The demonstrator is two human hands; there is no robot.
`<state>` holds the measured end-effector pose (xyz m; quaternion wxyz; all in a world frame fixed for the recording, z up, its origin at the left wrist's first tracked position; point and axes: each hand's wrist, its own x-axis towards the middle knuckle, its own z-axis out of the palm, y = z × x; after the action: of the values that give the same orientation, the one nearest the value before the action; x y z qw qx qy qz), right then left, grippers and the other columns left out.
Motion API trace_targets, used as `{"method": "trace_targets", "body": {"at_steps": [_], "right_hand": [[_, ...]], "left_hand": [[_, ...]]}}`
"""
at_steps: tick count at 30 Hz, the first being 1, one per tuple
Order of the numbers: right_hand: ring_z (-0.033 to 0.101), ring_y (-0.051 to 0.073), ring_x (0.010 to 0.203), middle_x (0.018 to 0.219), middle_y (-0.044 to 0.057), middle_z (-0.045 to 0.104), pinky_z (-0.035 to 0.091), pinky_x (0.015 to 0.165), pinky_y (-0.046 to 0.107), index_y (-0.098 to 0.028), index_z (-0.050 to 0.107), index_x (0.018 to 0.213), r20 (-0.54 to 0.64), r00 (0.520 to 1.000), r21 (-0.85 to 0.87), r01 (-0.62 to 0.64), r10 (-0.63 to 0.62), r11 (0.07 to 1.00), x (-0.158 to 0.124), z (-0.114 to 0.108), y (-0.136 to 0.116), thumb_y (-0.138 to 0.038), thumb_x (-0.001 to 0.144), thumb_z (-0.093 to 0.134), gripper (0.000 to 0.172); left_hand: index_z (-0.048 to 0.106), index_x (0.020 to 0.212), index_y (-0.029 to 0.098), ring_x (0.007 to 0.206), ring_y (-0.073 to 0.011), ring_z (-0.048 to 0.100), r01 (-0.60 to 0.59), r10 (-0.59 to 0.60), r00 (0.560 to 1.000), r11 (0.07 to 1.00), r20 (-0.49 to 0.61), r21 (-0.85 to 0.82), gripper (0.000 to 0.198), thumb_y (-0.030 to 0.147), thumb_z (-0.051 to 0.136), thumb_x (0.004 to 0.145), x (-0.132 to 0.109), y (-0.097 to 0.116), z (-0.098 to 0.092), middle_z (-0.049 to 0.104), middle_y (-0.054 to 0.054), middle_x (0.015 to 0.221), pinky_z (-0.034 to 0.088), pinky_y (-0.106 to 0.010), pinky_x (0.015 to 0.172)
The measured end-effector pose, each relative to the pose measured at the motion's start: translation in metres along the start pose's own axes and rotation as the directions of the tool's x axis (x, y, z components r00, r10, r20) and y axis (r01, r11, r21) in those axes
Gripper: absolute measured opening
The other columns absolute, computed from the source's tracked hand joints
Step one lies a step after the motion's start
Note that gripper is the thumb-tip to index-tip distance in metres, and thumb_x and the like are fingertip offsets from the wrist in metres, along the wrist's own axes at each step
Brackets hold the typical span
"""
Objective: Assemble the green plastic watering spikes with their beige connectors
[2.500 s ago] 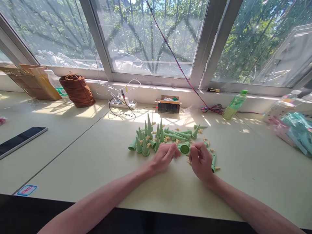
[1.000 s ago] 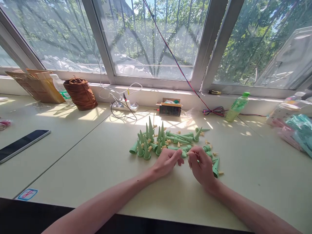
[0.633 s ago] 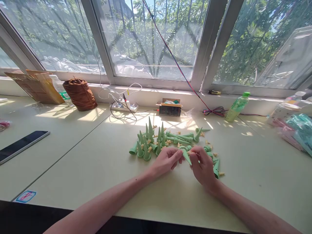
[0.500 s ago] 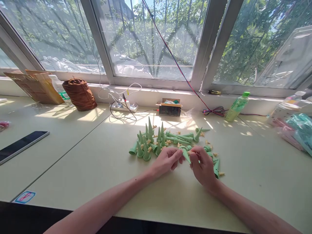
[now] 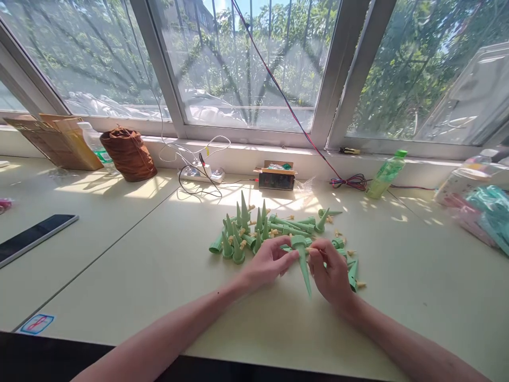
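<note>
Between my hands is a green plastic watering spike (image 5: 303, 265), its wide collar up and its point slanting down toward me. My left hand (image 5: 274, 258) is closed on the collar from the left. On the other side, my right hand (image 5: 329, 268) pinches a small yellowish valve (image 5: 310, 250) against the collar; my fingers cover most of it, so how far it sits in is hidden. Behind my left hand several green spikes (image 5: 238, 249) stand upright with yellowish valves in their sides. More spikes (image 5: 288, 227) lie flat behind my hands.
Loose yellowish valves (image 5: 351, 253) and green parts (image 5: 353, 276) lie beside my right hand. Farther back are a small dark box (image 5: 276, 181), a power strip (image 5: 199, 174) and a green bottle (image 5: 387, 175). A phone-like slab (image 5: 35, 239) lies at left.
The spike has swung so its long point now hangs down toward me, its side in full view. My right hand stays beside the collar.
</note>
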<state>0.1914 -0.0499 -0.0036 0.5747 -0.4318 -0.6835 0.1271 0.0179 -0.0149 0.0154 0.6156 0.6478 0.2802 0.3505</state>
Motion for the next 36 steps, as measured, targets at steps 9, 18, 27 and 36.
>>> {"method": "trace_targets", "body": {"at_steps": [9, 18, 27, 36], "right_hand": [[0.037, 0.009, 0.046, 0.056, -0.006, 0.042, 0.033, 0.046, 0.022, -0.021, 0.045, 0.072, 0.017, 1.000, -0.024, -0.020, 0.020, 1.000, 0.002, -0.001, -0.001, -0.030, 0.102, 0.045, 0.032], [0.041, 0.010, 0.045, 0.057, -0.006, 0.046, 0.036, 0.046, 0.022, -0.022, 0.050, 0.081, -0.113, 0.989, 0.065, -0.089, 0.096, 0.994, -0.005, 0.003, 0.005, -0.033, 0.102, 0.047, 0.024], [0.043, 0.008, 0.044, 0.056, -0.007, 0.048, 0.038, 0.047, 0.021, -0.022, 0.051, 0.081, -0.012, 0.998, 0.055, 0.068, -0.067, 0.996, -0.002, 0.003, 0.000, -0.025, 0.101, 0.049, 0.020], [0.043, 0.008, 0.047, 0.060, -0.007, 0.046, 0.037, 0.048, 0.020, -0.022, 0.050, 0.083, 0.024, 0.997, 0.040, 0.070, -0.071, 0.997, 0.000, 0.003, -0.003, -0.021, 0.099, 0.051, 0.016]], "left_hand": [[0.058, 0.107, 0.015, 0.056, -0.0055, 0.045, -0.319, 0.376, 0.924, 0.854, -0.064, 0.410, 0.024, 0.034, 0.061, 0.093, -0.003, -0.005, 0.006, 0.053, -0.003, 0.089, 0.038, -0.020, 0.051], [0.058, 0.112, 0.017, 0.053, -0.0061, 0.044, -0.252, 0.385, 0.911, 0.805, -0.149, 0.537, 0.026, 0.038, 0.054, 0.097, -0.002, -0.009, 0.005, 0.061, -0.004, 0.091, 0.038, -0.021, 0.052], [0.049, 0.048, 0.015, 0.041, -0.0083, 0.041, -0.033, 0.043, 0.997, 0.985, -0.061, 0.168, 0.076, 0.073, 0.032, 0.093, 0.000, 0.002, 0.002, 0.045, -0.001, 0.044, 0.030, -0.023, 0.044], [0.049, 0.066, 0.015, 0.045, -0.0068, 0.040, -0.068, 0.071, 0.997, 0.983, -0.014, 0.170, 0.057, 0.064, 0.045, 0.094, -0.001, 0.002, -0.002, 0.044, 0.003, 0.051, 0.027, -0.019, 0.043]]}}
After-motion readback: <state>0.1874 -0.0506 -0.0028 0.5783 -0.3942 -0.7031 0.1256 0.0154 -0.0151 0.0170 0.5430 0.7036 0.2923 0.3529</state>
